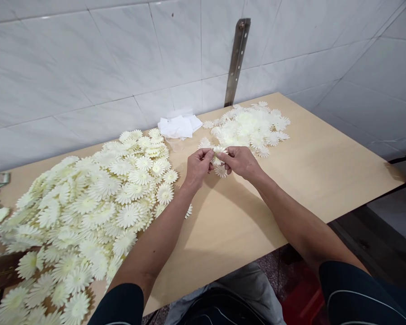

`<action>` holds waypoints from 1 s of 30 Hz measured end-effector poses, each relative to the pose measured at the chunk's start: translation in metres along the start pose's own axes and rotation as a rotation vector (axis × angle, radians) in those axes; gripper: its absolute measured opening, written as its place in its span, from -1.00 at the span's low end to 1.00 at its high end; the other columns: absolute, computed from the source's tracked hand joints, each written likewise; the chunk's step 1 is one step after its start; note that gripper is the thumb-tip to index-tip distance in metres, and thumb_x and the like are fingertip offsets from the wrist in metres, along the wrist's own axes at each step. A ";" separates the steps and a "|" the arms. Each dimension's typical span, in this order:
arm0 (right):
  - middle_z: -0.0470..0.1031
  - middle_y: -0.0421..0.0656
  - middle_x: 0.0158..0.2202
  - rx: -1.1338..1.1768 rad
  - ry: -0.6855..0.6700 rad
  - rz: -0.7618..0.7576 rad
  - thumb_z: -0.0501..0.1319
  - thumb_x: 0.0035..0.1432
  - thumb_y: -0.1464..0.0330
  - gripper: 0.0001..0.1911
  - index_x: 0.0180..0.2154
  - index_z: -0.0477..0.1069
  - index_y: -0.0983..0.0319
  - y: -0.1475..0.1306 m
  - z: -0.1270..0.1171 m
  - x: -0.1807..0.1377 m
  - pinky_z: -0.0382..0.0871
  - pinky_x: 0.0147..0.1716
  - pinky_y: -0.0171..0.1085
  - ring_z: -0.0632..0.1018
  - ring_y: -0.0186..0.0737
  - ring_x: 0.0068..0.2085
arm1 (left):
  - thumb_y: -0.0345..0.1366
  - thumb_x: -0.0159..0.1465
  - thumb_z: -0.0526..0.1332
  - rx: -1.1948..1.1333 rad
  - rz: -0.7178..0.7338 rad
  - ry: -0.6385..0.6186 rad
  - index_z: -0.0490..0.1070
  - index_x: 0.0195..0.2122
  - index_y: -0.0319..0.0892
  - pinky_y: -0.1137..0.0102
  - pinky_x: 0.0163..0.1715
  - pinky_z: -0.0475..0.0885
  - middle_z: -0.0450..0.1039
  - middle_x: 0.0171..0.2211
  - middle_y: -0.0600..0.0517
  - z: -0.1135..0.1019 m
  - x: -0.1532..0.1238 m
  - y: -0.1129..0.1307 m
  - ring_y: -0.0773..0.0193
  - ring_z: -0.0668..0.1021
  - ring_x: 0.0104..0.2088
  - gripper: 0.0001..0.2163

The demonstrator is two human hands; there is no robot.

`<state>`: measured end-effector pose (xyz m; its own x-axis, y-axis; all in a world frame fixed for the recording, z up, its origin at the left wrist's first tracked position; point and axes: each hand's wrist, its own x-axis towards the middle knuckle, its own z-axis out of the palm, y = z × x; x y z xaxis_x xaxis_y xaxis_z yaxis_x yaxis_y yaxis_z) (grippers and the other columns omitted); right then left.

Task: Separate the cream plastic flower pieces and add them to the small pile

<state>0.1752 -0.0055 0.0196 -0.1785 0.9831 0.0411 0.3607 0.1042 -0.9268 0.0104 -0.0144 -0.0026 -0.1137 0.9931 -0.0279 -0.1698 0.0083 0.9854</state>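
Observation:
Both hands meet over the middle of the table, pinching a cream artificial flower piece [218, 155] with many narrow petals. My left hand [199, 164] grips its left side between thumb and fingers. On the opposite side, my right hand [241, 161] is closed on the same piece with thumb and forefinger. Just beneath the fingers lies another petal piece [220, 171] on the tabletop. A further loose petal piece [205, 143] rests right behind the hands. The fingertips partly cover the held piece, so its centre is hard to make out.
A large heap of cream flower pieces [98, 194] covers the table's left side. A smaller, whiter pile [252, 124] lies at the back right. White papers [180, 126] sit against the tiled wall, near a metal bracket [237, 63]. The wooden table [318, 167] ends close to my body.

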 end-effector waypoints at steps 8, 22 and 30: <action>0.52 -0.18 -0.50 0.035 -0.037 -0.100 0.41 0.09 -0.38 -0.24 -0.49 0.32 0.16 0.007 0.003 0.002 0.47 -0.58 -0.28 0.61 -0.21 -0.51 | -0.04 0.18 0.57 -0.041 0.059 0.038 0.55 -0.38 -0.16 0.48 -0.59 0.24 0.37 -0.59 0.18 -0.002 0.001 0.005 0.45 0.38 -0.63 -0.67; 0.16 -0.27 -0.64 -0.190 0.116 -0.160 0.16 0.26 -0.43 -0.19 -0.54 0.05 0.11 -0.004 -0.001 -0.001 0.14 -0.52 -0.26 0.33 -0.30 -0.53 | -0.07 0.27 0.54 -0.016 0.080 -0.025 0.59 -0.27 -0.15 0.48 -0.60 0.28 0.43 -0.56 0.17 0.004 -0.007 0.011 0.45 0.42 -0.64 -0.72; 0.36 -0.22 -0.57 -0.156 0.114 -0.187 0.11 0.33 -0.38 -0.27 -0.47 0.20 0.11 -0.001 0.002 -0.001 0.29 -0.51 -0.26 0.46 -0.25 -0.53 | 0.16 0.17 0.57 -0.119 -0.147 -0.169 0.48 -0.33 -0.16 0.49 -0.65 0.28 0.38 -0.58 0.15 0.003 -0.006 0.011 0.41 0.47 -0.65 -0.51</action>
<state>0.1730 -0.0071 0.0201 -0.1545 0.9541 0.2565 0.4697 0.2993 -0.8305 0.0124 -0.0203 0.0091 0.0838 0.9879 -0.1308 -0.2880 0.1497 0.9459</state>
